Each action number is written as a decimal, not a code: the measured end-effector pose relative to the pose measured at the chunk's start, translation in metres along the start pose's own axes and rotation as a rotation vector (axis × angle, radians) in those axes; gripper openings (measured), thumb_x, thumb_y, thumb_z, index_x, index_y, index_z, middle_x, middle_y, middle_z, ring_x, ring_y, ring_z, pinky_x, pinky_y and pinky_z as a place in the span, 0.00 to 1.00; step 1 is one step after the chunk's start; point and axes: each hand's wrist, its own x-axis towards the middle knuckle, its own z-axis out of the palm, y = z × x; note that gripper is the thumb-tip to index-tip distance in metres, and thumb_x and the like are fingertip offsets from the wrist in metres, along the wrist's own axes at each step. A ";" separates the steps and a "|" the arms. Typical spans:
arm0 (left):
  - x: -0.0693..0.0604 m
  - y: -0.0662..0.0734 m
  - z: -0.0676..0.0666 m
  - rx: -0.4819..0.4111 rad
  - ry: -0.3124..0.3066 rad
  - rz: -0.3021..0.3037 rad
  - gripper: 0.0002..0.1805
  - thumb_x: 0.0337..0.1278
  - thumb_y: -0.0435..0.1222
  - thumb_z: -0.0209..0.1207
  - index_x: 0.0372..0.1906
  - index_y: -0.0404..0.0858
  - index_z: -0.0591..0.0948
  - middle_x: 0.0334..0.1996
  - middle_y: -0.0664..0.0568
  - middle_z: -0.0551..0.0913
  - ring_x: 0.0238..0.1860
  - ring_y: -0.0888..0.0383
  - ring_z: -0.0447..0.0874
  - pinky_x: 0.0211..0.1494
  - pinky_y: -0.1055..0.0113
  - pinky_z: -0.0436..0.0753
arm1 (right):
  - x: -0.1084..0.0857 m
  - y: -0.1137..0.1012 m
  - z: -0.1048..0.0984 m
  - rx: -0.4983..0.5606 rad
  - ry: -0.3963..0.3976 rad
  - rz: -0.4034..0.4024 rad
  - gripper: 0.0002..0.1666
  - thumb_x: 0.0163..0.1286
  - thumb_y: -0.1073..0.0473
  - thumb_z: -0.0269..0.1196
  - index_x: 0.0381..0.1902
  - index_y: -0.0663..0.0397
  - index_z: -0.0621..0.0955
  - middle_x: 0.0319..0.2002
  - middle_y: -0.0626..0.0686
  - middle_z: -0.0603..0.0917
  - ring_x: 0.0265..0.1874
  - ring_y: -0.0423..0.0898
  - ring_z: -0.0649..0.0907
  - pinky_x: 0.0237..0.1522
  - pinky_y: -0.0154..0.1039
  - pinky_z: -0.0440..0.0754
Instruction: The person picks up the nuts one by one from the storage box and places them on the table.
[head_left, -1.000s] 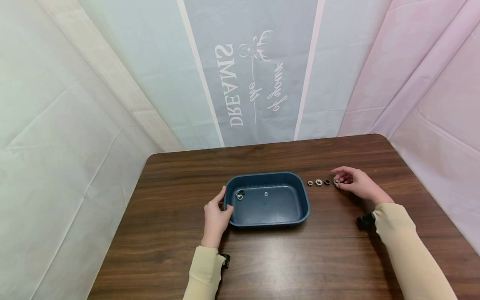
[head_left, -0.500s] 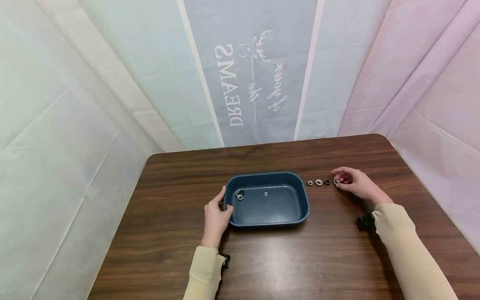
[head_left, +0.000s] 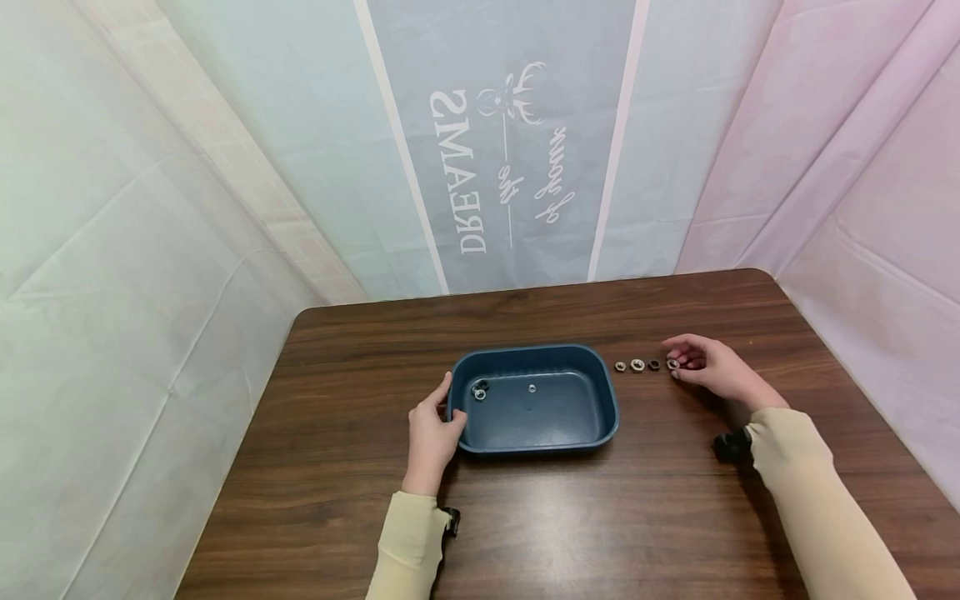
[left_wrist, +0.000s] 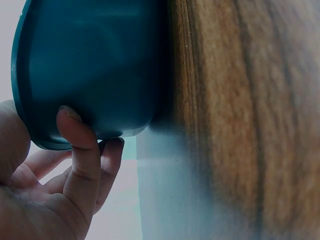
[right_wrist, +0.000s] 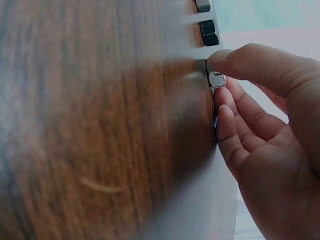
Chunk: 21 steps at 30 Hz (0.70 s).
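Note:
The left hand (head_left: 433, 435) grips the left end of a dark blue tray (head_left: 534, 450), thumb on the near side of the rim; the left wrist view shows its fingers (left_wrist: 82, 160) against the tray wall (left_wrist: 95, 65). At the right, the right hand (head_left: 716, 367) has thumb and fingers around a silver nut (head_left: 672, 365) on the table. In the right wrist view the thumb of that hand (right_wrist: 280, 110) touches the silver nut (right_wrist: 216, 79), and the other fingers are curled beside it. A dark nut (head_left: 654, 365) lies just left of the held one.
Two more nuts (head_left: 637, 365) (head_left: 620, 367) continue the row toward the tray. Inside the tray are a small cluster of nuts (head_left: 480, 394) at the left and one small nut (head_left: 532, 388) near the middle. A printed curtain (head_left: 525, 167) hangs behind the brown table (head_left: 570, 517).

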 end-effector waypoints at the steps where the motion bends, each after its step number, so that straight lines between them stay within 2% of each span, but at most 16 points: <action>1: 0.000 0.000 0.000 -0.001 -0.003 -0.002 0.35 0.48 0.24 0.59 0.66 0.44 0.73 0.49 0.44 0.82 0.39 0.53 0.80 0.22 0.68 0.71 | 0.000 0.000 0.000 0.006 -0.001 -0.004 0.26 0.59 0.74 0.65 0.56 0.67 0.75 0.42 0.61 0.80 0.37 0.49 0.80 0.36 0.30 0.77; 11: 0.000 0.003 0.000 -0.001 -0.008 -0.004 0.35 0.49 0.24 0.59 0.66 0.44 0.72 0.48 0.44 0.83 0.37 0.54 0.78 0.22 0.68 0.72 | -0.003 -0.009 -0.005 -0.005 -0.010 -0.032 0.30 0.58 0.73 0.65 0.59 0.67 0.72 0.45 0.63 0.80 0.41 0.55 0.80 0.39 0.35 0.79; 21: 0.000 0.003 -0.001 0.008 -0.006 -0.010 0.35 0.49 0.24 0.59 0.66 0.45 0.72 0.48 0.44 0.82 0.36 0.53 0.77 0.21 0.68 0.71 | -0.004 -0.022 -0.010 0.004 -0.033 -0.055 0.29 0.60 0.73 0.64 0.60 0.67 0.72 0.49 0.64 0.78 0.46 0.59 0.78 0.44 0.29 0.75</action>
